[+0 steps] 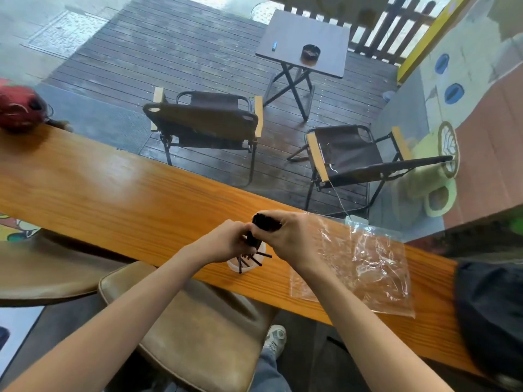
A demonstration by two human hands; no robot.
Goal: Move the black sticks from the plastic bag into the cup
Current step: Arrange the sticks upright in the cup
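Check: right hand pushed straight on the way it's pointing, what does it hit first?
Likely the left hand. The right hand grips the black sticks over the cup, pointing left; depth is unclear.

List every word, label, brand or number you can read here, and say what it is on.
None can be read.
The plastic bag, the cup and the black sticks show no print.
The painted wall carries pictures only, no letters.
The red thing on the counter has pale marks too blurred to read.
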